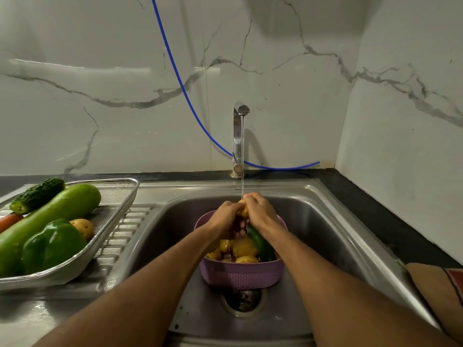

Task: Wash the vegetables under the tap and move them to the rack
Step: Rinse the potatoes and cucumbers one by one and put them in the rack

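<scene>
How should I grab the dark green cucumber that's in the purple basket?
Probably by its upper end. The cucumber leans tilted among the potatoes in the purple basket, its lower end buried. Come from above on the right, once the right hand is out of the way, and wrap your fingers round the narrow body, then lift it along its slant.

One steel mesh rack (117, 194) holding five vegetables: one dark bumpy cucumber (37, 195), one long pale green gourd (50, 216), one green bell pepper (52, 246), one orange carrot (10, 220), one yellow-brown potato (84, 227). One purple plastic basket (240, 274): about five yellow potatoes (244, 246), exact number unclear, plus one dark green cucumber (260, 242). One more potato (242, 210) between two hands: left hand (225, 216), right hand (260, 211). One chrome tap (238, 136), one steel sink (325, 221), one blue hose (180, 78)
</scene>
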Demonstrator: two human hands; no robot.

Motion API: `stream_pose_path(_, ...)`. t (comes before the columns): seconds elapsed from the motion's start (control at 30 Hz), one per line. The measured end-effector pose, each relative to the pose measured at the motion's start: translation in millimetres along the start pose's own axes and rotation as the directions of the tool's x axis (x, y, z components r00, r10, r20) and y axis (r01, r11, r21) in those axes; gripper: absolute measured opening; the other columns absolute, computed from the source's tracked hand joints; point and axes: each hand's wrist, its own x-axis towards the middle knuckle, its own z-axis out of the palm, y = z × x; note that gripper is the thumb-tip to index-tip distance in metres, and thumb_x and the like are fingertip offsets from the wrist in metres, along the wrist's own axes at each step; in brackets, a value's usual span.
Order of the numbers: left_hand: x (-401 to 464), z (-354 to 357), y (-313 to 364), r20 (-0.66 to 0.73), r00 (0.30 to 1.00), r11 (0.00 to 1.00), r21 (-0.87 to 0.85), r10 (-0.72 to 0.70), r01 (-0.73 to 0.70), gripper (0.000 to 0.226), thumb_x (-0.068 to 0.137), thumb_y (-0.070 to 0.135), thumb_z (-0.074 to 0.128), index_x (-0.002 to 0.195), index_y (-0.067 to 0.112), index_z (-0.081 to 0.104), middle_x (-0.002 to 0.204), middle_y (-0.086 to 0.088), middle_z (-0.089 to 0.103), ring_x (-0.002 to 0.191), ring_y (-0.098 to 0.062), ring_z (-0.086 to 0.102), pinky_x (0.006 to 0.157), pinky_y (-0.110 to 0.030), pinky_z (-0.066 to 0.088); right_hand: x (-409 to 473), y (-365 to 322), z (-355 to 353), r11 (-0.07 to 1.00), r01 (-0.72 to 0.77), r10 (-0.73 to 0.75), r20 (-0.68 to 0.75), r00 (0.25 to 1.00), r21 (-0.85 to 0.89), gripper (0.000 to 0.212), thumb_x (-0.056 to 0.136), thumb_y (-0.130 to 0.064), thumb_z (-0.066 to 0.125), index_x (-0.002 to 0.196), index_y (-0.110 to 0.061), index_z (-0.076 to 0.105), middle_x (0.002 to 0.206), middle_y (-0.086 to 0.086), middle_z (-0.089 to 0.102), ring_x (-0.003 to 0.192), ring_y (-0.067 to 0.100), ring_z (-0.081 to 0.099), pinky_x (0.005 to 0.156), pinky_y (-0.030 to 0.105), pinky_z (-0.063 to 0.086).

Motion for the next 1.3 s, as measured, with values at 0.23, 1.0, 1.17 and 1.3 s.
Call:
stream_pose_path(0.23, -3, 15, 11, 0.089, 0.991, 0.862, -0.491, -0.097, 0.128, 0.059, 0.106, 0.057, 0.032, 0.136, 0.01, 0.053, 0.134, -0.026, 0.06, 0.1, -0.028, 0.062, 0.066, -0.032, 0.059, 12, -1, 18, 0.895, -0.216, 0.225, 0.025, 0.974, 0.39, 0.053, 0.095, -0.06, 0.051, 0.131, -0.022, 0.054, 0.129, 0.018, 0.056, 0.11, 0.032, 0.062, 0.094, 0.048, 0.058)
stream_pose_path(1.0, 6, 14, 18, -0.059, 0.996, 0.982, -0.18, -0.062, 0.051, 0.049, 0.11, 0.035, 0.039, 0.139, -0.003, 0.05, 0.138, -0.027, 0.056, 0.128, -0.043, 0.055, 0.076, -0.041, 0.052, -9, -8, 32, 0.929, -0.222, 0.174, 0.18, 0.968, 0.297, 0.05, 0.111, -0.043, 0.025, 0.149, -0.023, 0.051, 0.146, 0.012, 0.055, 0.128, 0.026, 0.054, 0.11, 0.036, 0.04)
stream_pose_path(1.17, 13, 4, 10, 0.051, 0.99, 0.957, -0.255, -0.131, 0.14, 0.049, 0.11, 0.039, 0.032, 0.131, 0.004, 0.061, 0.112, -0.014, 0.069, 0.109, -0.026, 0.062, 0.084, -0.035, 0.051, -8, -6, 33, 0.863, -0.23, 0.168, 0.175, 0.97, 0.449, 0.049, 0.108, -0.05, 0.034, 0.136, -0.021, 0.063, 0.136, 0.007, 0.063, 0.122, 0.024, 0.057, 0.112, 0.043, 0.043)
stream_pose_path(1.3, 16, 4, 13, 0.024, 0.995, 0.953, -0.285, -0.1, 0.103, 0.049, 0.112, 0.034, 0.029, 0.139, 0.001, 0.053, 0.131, -0.021, 0.062, 0.122, -0.036, 0.058, 0.098, -0.04, 0.048, -13, -15, 29, 0.908, -0.136, 0.083, 0.148, 0.986, 0.397, 0.051, 0.111, -0.045, 0.027, 0.153, -0.024, 0.046, 0.148, 0.003, 0.052, 0.137, 0.024, 0.047, 0.118, 0.042, 0.035)
